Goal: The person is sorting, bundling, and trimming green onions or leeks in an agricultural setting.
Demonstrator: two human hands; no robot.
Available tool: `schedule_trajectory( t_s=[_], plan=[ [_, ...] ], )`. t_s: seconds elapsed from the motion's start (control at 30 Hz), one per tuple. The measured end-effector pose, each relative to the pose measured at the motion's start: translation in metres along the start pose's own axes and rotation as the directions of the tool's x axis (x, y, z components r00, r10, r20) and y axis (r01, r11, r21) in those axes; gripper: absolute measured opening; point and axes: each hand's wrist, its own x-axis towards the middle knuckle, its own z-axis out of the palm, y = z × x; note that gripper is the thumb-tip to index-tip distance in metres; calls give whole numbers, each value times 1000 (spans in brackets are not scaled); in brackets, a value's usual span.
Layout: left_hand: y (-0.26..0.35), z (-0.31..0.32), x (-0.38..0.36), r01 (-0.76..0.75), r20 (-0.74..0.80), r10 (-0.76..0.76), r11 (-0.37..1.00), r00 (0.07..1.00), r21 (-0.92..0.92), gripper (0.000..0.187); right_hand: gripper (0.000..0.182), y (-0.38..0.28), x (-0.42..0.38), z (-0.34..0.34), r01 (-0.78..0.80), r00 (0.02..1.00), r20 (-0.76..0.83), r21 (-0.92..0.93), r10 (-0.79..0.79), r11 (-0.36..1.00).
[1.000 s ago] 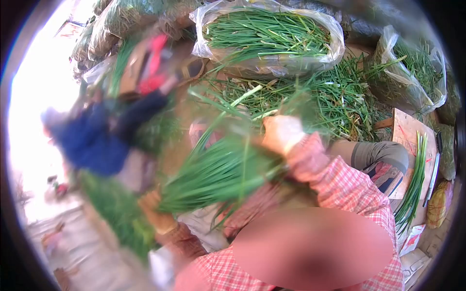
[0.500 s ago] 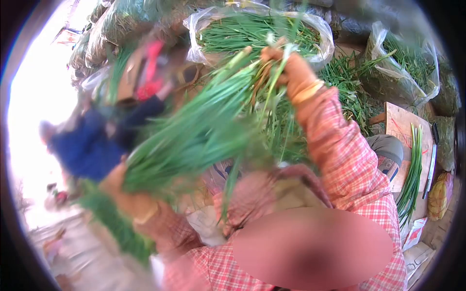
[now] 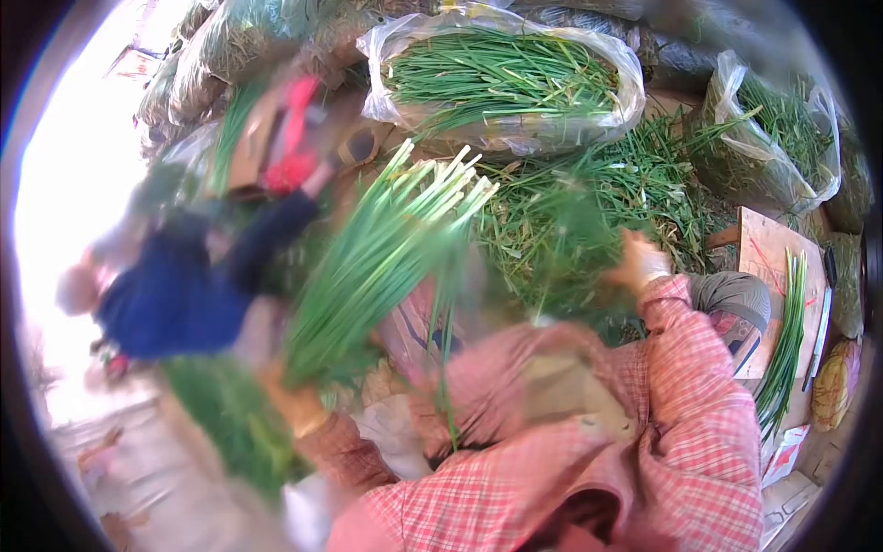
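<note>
My left hand, blurred, is closed around the leafy lower end of a large bunch of green stalks. The pale cut ends of the bunch point up and to the right. A few long leaves hang down beside it. My right hand is apart from the bunch, over a heap of loose green trimmings, with its fingers spread. A blurred patch of green lies just left of those fingers.
An open plastic bag of green stalks lies at the top, another bag at upper right. A wooden board bears a small bunch and a long knife. Another person in blue bends at left.
My right hand has let go of the bunch's root end and moved down and right. The pale ends now show bare and fanned out. My left hand has shifted right with the bunch.
</note>
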Motion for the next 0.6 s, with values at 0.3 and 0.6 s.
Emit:
schedule_trajectory(
  t_s=[0.3, 0.6],
  plan=[
    [6, -3, 29, -175, 168, 188, 981, 968, -87, 24, 61, -193, -4, 55, -207, 808, -51, 908, -587, -364],
    [41, 12, 26, -38, 140, 82, 954, 987, -297, 31, 13, -60, -70, -21, -354, 792, 140, 898, -595, -260]
  ],
)
